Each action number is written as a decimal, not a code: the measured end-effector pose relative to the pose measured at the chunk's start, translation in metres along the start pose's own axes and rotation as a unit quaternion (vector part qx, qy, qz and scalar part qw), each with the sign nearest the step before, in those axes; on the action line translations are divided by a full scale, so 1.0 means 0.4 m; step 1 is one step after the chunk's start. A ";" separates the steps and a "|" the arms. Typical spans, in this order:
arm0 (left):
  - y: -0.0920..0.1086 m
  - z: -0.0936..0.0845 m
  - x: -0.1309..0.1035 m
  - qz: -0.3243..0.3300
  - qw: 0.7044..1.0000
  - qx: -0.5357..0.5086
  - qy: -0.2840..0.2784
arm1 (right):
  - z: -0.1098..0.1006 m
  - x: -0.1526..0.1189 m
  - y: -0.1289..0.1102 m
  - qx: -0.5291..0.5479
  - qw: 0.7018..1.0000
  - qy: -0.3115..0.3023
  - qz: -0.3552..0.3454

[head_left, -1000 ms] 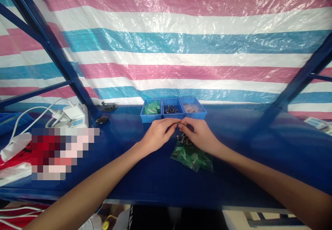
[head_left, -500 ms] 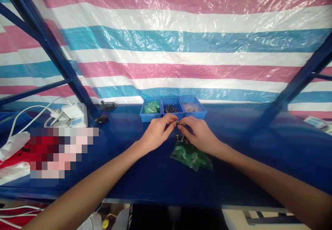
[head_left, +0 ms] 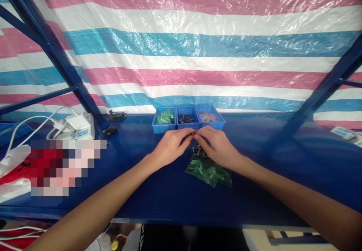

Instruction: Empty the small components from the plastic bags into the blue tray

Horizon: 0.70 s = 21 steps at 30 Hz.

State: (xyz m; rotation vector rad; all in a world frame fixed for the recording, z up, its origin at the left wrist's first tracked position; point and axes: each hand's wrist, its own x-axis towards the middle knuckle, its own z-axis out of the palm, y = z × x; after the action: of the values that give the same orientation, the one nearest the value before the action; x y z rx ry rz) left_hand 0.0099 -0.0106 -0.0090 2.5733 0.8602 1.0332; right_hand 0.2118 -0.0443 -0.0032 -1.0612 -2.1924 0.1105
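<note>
The left hand [head_left: 172, 146] and right hand [head_left: 220, 145] pinch a small dark metal piece [head_left: 194, 133]. A translucent green plastic bag [head_left: 207, 171] lies nearer.

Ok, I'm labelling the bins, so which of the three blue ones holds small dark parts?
The middle bin: small dark parts lie in it, whereas the left bin holds green contents and the right bin pale ones.

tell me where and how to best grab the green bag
Probably pinch its near edge, coming from the near left: the green bag lies low on the table with that edge uncovered, while the right hand hides its far right part and metal parts lie at its far edge.
</note>
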 end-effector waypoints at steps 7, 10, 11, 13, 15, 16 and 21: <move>0.002 -0.001 0.007 -0.040 0.999 -0.021 0.013 | -0.001 -0.002 0.005 -0.018 1.000 0.023 -0.001; 0.002 0.000 0.010 -0.060 0.996 -0.062 0.008 | 0.004 -0.004 0.011 -0.030 0.999 0.033 -0.027; 0.003 0.000 0.011 -0.066 0.995 -0.076 0.002 | 0.005 -0.004 0.013 -0.032 0.998 0.035 -0.038; 0.004 0.002 0.013 -0.077 0.992 -0.096 -0.012 | 0.007 -0.003 0.017 -0.034 0.998 0.034 -0.050; 0.005 0.003 0.013 -0.082 0.990 -0.109 -0.020 | 0.008 -0.003 0.020 -0.036 0.997 0.034 -0.051; 0.006 0.004 0.013 -0.083 0.990 -0.115 -0.022 | 0.007 -0.003 0.022 -0.036 0.998 0.036 -0.049; 0.007 0.001 0.013 -0.073 0.990 -0.116 -0.038 | 0.007 -0.005 0.028 -0.041 0.998 0.042 -0.032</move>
State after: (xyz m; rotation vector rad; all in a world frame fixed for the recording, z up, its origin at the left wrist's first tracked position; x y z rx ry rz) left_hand 0.0145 -0.0097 -0.0054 2.3038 0.8422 0.9274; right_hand 0.2183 -0.0376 -0.0102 -1.0211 -2.1674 -0.0537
